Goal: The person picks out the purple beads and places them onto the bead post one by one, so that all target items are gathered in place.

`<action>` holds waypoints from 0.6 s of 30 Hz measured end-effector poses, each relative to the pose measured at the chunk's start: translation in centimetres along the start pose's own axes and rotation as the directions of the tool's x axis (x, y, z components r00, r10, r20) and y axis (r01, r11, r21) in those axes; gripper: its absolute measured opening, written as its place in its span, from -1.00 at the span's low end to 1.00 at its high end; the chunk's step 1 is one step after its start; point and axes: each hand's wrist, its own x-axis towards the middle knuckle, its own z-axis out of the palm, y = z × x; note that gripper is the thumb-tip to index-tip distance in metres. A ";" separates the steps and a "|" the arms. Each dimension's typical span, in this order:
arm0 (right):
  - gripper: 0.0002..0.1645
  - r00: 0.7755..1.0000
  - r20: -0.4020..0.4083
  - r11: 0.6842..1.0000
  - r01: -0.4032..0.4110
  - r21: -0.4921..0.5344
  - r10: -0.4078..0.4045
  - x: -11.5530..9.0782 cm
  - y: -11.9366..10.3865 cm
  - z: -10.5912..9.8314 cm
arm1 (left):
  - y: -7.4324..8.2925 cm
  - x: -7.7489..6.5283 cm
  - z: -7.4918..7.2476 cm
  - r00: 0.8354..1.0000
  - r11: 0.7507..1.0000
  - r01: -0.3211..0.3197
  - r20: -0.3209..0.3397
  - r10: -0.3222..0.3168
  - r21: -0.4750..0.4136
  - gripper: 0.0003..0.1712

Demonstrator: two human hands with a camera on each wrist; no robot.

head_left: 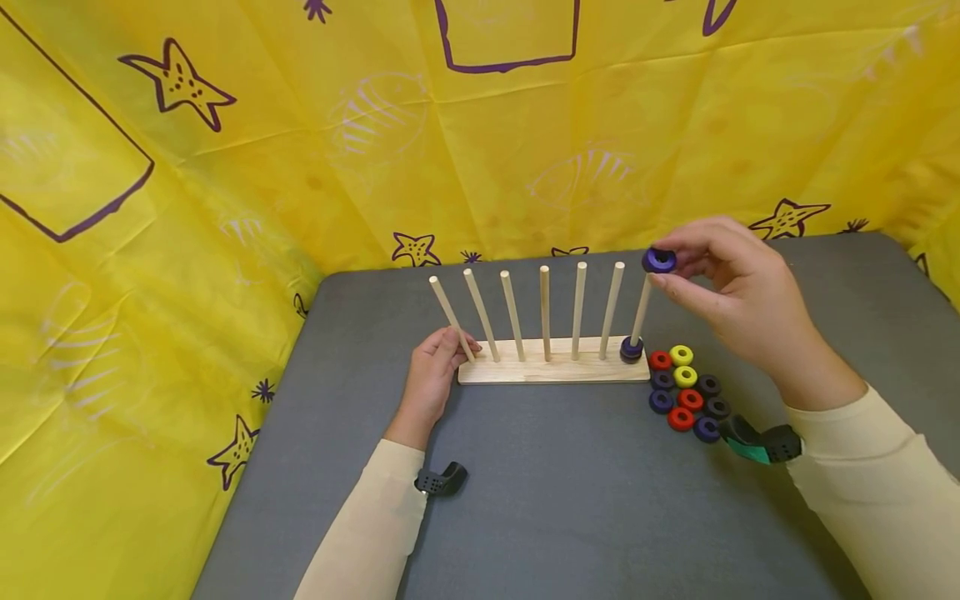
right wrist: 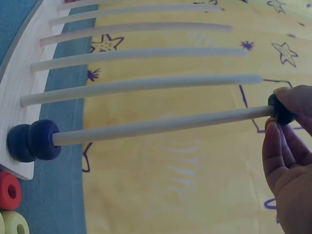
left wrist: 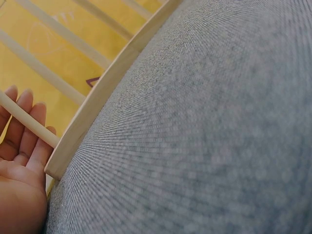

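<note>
A wooden stand with a row of several upright pegs sits on the table. My right hand pinches a dark blue ring between thumb and fingers at the top of the rightmost peg. In the right wrist view the ring meets the peg's tip. Two dark blue rings are stacked at the foot of that peg. At the stand's other end, my left hand rests beside the leftmost peg, its fingers loosely extended behind it and touching the base's end.
Right of the stand lies a cluster of loose rings: red, yellow, blue and black. A yellow patterned cloth hangs behind and left of the grey table.
</note>
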 end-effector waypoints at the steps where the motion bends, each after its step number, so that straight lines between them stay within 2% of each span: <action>1: -0.48 1.000 0.002 1.000 -0.006 -0.004 0.006 0.0 0.0 0.0 | 0.0 0.0 0.0 1.000 1.000 0.001 0.000 -0.001 -0.001 -0.47; 10: -0.54 1.000 0.016 1.000 -0.010 -0.006 0.010 -0.1 0.6 0.4 | 0.0 0.1 0.0 1.000 1.000 0.003 0.008 -0.003 0.010 -0.45; 18: -0.52 0.999 0.018 1.000 -0.027 -0.013 0.027 -0.5 1.1 0.7 | 0.0 0.0 0.0 1.000 1.000 0.005 0.000 -0.005 0.003 -0.43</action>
